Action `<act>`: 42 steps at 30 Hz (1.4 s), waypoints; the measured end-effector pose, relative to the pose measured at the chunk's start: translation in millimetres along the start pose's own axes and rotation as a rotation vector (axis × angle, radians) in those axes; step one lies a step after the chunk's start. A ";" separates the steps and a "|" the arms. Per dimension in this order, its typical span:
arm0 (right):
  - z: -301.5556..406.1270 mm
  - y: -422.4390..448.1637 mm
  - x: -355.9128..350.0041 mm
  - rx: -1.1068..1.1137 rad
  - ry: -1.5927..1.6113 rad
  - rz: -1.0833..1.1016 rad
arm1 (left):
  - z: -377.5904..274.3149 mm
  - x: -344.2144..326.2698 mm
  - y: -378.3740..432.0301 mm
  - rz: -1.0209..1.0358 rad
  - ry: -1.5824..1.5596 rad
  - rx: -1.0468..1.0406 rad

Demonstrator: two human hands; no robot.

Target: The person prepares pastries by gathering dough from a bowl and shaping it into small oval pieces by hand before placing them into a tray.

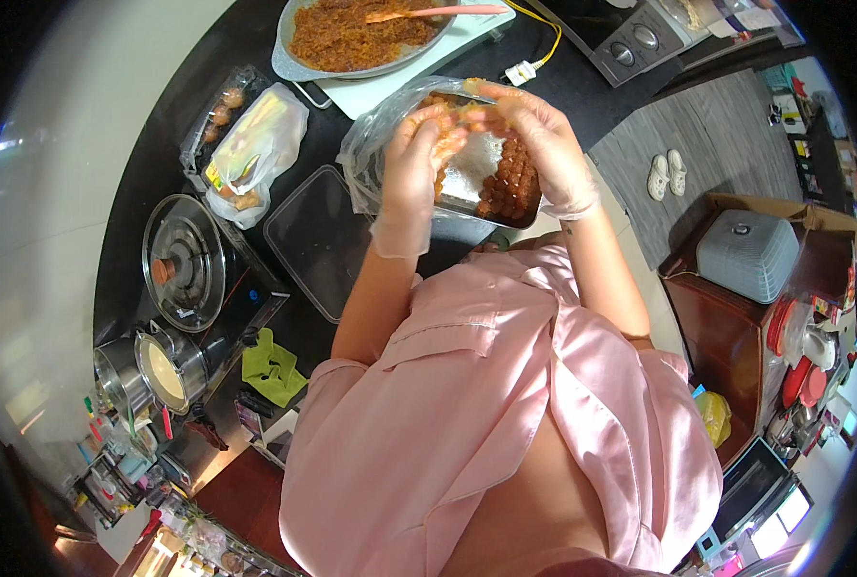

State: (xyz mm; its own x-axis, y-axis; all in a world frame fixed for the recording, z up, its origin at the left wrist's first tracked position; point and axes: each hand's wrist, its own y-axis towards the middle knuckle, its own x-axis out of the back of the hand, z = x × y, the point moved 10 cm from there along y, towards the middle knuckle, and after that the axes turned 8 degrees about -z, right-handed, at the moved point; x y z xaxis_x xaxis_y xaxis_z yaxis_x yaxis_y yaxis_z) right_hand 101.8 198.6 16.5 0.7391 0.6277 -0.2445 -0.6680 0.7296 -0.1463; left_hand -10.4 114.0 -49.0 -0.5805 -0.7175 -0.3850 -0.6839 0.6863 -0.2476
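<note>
My left hand (pixel 422 144) and my right hand (pixel 533 133) wear clear plastic gloves. Both are raised over a rectangular metal tray (pixel 471 169), fingertips close together. Orange-brown residue sticks to the gloved fingers, and a small lump shows by my right fingertips; blur hides whether either hand grips anything. Rows of brown balls (pixel 511 177) line the tray's right side, and more lie under my hands at its far left. A bare shiny patch of the tray shows between them. A clear plastic bag (pixel 370 141) is bunched around the tray's left and far edges.
Beyond the tray, a grey pan (pixel 284 61) of brown shredded filling holds a pink-handled spatula (pixel 464 10). A clear rectangular lid (pixel 313 245), filled plastic bags (pixel 262 137), a glass pot lid (pixel 183 263) and a pot (pixel 163 371) stand left. A white plug (pixel 522 72) lies behind.
</note>
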 end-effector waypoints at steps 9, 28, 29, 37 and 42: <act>37.8 -13.5 -30.5 0.708 -1.064 -0.125 | 19.5 -29.4 -17.9 0.273 -0.561 0.445; -9.7 9.2 15.7 0.276 -0.482 -0.252 | 12.3 -36.9 -21.6 0.318 -0.412 0.305; -6.6 6.3 10.4 0.271 -0.480 -0.245 | 14.1 -34.8 -20.2 0.322 -0.533 0.341; 7.0 8.8 11.8 0.364 -0.720 -0.290 | 9.6 -39.4 -23.4 0.362 -0.501 0.381; 18.9 -1.5 -12.3 0.406 -0.818 -0.193 | -1.7 -51.0 -31.4 0.489 -0.262 0.243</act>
State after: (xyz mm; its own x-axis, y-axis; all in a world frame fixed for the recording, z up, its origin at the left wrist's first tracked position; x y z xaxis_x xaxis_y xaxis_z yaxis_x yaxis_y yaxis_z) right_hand 95.3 195.0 37.9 0.7682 0.3696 0.5228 -0.5602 0.7833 0.2695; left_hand 40.0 128.8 -20.1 -0.6529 -0.2801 -0.7038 -0.2270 0.9588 -0.1711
